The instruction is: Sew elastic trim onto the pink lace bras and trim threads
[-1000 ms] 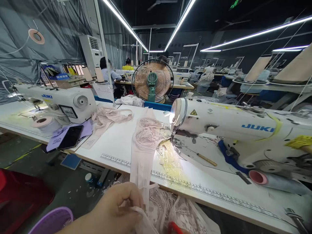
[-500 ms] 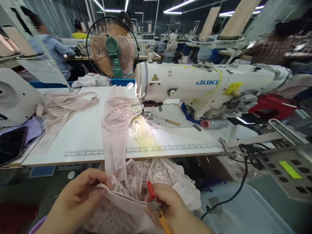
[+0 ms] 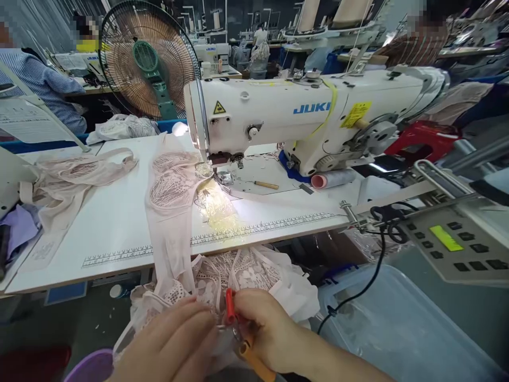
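Observation:
A pale pink lace bra (image 3: 238, 273) hangs in front of the table edge, bunched below it. My left hand (image 3: 170, 339) is closed over its near part, back of the hand up, fingertips hidden. Close beside it, my right hand (image 3: 266, 329) grips a small metal tool with red and orange sleeves (image 3: 254, 361); its working end is not clear. Another stretch of pink lace bra (image 3: 170, 185) lies on the table, its cup edge by the needle of the sewing machine (image 3: 270, 109) and its band running down over the edge toward my hands.
On the white table (image 3: 115, 212) lie another bra (image 3: 83, 180), a wooden-handled tool (image 3: 266, 185) and a thread spool (image 3: 332, 179). A control panel (image 3: 457, 244) juts out at right, above a clear plastic bin (image 3: 397, 318). A fan (image 3: 149, 58) and seated people are behind.
My left hand has shifted right and turned over the fabric, now near my right hand. The tool stays in my right hand. The view has swung right and tilted down.

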### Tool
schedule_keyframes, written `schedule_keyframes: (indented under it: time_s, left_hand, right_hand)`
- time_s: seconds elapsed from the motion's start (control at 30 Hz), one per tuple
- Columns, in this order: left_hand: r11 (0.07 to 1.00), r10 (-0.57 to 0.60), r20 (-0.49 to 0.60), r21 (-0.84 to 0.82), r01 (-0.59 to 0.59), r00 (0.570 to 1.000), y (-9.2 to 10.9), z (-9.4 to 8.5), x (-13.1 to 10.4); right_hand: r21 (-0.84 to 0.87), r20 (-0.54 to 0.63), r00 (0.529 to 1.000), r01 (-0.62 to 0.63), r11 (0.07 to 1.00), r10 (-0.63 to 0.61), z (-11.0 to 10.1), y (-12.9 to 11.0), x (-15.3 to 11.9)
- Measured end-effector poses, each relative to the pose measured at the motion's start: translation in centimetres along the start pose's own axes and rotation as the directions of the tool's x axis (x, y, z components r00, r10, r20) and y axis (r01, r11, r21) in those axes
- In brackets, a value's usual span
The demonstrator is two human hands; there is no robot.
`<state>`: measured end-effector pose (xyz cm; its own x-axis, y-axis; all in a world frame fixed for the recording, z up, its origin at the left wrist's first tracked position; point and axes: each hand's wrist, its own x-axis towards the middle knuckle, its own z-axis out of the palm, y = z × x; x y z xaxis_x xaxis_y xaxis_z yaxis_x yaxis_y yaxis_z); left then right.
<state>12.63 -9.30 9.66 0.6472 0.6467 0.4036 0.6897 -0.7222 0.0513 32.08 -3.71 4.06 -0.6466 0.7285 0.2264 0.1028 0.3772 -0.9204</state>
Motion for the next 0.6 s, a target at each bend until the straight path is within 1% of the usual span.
schedule_keyframes:
  time_s: [0.03,0.07,0.13,0.2,0.27,0.33,0.43,0.47,0.53,0.6]
  left_hand:
    - [1.0,-0.001,0.057,-0.02,0.002,0.998,0.0,0.5,0.6]
    - [0.998,-0.023,0.103,-0.06,0.03,0.994,-0.2,1.1,0.9]
    - [0.98,-0.068,0.145,-0.177,0.094,0.987,-0.7,2.0,1.0]
    - [0.949,-0.108,0.191,-0.273,0.159,0.976,-1.3,2.5,0.7]
    - [0.922,-0.143,0.249,-0.319,0.22,0.958,-1.7,2.5,0.3]
    - [0.905,-0.174,0.295,-0.328,0.271,0.939,-1.9,2.3,0.4]
    - [0.898,-0.169,0.378,-0.321,0.3,0.91,-2.1,1.9,1.3]
    - [0.896,-0.156,0.413,-0.322,0.305,0.897,-2.1,1.8,1.7]
    - [0.879,-0.137,0.498,-0.337,0.336,0.856,-2.2,1.6,2.4]
    - [0.833,-0.154,0.583,-0.358,0.422,0.798,-2.3,1.3,3.1]
  right_hand:
    - [0.007,0.007,1.0,-0.009,1.0,0.009,0.0,0.0,0.0]
    - [0.013,0.017,1.0,-0.017,1.0,0.017,-0.1,0.0,-0.1]
    - [0.013,0.031,0.999,-0.036,0.999,0.036,-0.3,0.0,-0.2]
    - [0.0,0.035,0.999,-0.042,0.999,0.042,-0.8,0.1,-0.4]
    - [-0.009,0.025,0.999,-0.029,1.0,0.029,-1.4,0.2,-0.6]
    - [-0.005,0.014,1.0,-0.007,1.0,0.007,-2.0,0.3,-0.7]
    - [-0.003,0.025,1.0,-0.006,1.0,0.006,-2.4,0.4,-0.9]
    - [-0.007,0.033,0.999,-0.009,1.0,0.009,-2.4,0.4,-0.9]
    - [-0.017,0.042,0.999,-0.01,1.0,0.011,-2.5,0.4,-0.8]
    - [-0.031,0.045,0.999,0.007,1.0,-0.005,-2.8,0.4,-0.7]
